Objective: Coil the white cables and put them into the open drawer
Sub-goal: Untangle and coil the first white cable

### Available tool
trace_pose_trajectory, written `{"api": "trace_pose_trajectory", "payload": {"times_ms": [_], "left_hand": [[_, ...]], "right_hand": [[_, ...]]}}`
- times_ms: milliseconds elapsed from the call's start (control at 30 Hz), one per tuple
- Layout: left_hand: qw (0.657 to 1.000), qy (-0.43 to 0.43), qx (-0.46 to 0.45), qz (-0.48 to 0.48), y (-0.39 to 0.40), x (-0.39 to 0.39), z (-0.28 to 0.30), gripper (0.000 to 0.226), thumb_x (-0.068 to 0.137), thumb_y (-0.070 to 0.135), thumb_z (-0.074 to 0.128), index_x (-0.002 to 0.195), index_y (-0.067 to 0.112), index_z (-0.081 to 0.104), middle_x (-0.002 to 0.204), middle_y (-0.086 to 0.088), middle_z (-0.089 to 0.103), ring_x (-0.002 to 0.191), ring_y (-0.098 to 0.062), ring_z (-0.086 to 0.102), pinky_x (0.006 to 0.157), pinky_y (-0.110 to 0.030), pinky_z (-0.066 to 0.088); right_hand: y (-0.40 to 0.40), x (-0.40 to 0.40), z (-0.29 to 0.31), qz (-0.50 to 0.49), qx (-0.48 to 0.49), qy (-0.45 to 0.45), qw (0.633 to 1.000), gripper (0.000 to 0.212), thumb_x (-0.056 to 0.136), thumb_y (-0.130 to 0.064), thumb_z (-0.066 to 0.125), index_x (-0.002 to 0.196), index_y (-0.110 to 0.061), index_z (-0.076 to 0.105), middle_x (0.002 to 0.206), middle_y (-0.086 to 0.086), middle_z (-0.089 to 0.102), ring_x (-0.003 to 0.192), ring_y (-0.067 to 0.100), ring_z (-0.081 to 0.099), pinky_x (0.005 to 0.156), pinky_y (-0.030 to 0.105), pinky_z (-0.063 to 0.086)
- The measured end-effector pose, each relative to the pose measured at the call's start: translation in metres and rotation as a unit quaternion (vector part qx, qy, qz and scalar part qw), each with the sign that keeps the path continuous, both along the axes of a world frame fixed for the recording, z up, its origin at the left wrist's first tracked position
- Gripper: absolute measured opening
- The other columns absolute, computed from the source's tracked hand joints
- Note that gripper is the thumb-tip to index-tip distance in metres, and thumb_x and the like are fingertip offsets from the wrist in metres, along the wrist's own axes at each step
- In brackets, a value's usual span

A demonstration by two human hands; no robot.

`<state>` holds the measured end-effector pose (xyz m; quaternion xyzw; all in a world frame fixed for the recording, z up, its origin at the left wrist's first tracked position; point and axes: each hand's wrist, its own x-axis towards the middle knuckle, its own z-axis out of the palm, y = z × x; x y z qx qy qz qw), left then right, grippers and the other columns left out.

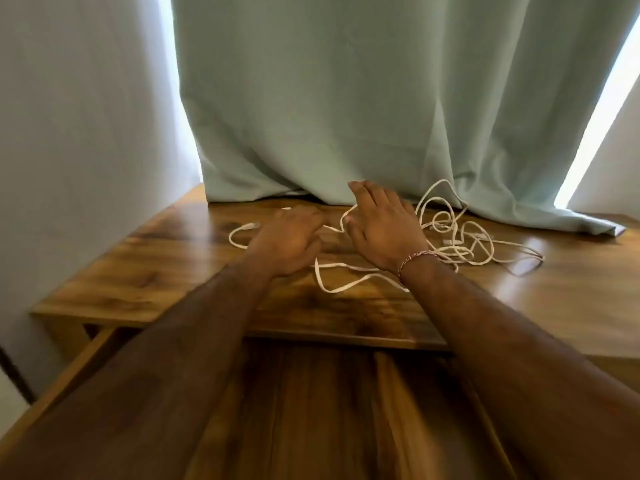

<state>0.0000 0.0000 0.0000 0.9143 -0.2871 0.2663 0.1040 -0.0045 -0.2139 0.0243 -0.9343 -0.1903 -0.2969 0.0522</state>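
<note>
Several white cables [460,244] lie tangled on the wooden table [173,271], mostly to the right near the curtain. One loop with a plug end [252,225] lies at the left. My left hand [289,242] is palm down over a white cable, its fingers curled round the strand. That strand rises to my right hand [381,226], which reaches forward with straight, spread fingers; the cable passes between its thumb and forefinger. Another loop [332,289] lies just below my wrists. The open drawer [311,410] is pulled out under my forearms, which hide much of it.
A pale green curtain [346,116] hangs onto the table's far edge and drapes over it at the right. A white wall stands to the left. The table's front edge [311,336] runs above the drawer.
</note>
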Motion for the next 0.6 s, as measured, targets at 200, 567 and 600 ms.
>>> {"api": "trace_pose_trajectory", "payload": {"times_ms": [200,567,600], "left_hand": [[0.995,0.065,-0.055,-0.046,0.020,-0.039,-0.021,0.047,0.074,0.045,0.050,0.107,0.024,0.078,0.111,0.002,0.073,0.107,-0.020,0.064,0.092,-0.039,0.052],[0.995,0.003,-0.063,-0.082,0.033,-0.041,-0.043,0.021,0.089,0.035,0.068,0.105,0.022,0.067,0.107,0.002,0.066,0.102,-0.018,0.057,0.087,-0.033,0.046],[0.991,0.050,-0.079,-0.091,0.034,-0.042,-0.045,0.024,0.088,0.039,0.067,0.107,0.024,0.067,0.106,0.004,0.067,0.100,-0.016,0.059,0.086,-0.035,0.050]], "right_hand": [[0.014,-0.028,-0.020,-0.006,-0.015,0.036,0.999,0.057,0.099,-0.047,0.040,0.150,-0.022,0.040,0.150,0.005,0.048,0.136,0.029,0.047,0.107,0.051,0.043],[0.038,-0.084,-0.055,0.000,0.046,0.072,0.996,0.044,0.097,-0.042,0.051,0.137,-0.024,0.052,0.128,0.002,0.061,0.121,0.023,0.055,0.101,0.045,0.045],[0.037,-0.090,-0.060,0.008,0.059,0.084,0.995,0.041,0.098,-0.042,0.052,0.134,-0.023,0.054,0.122,0.002,0.064,0.115,0.022,0.058,0.097,0.044,0.048]]}}
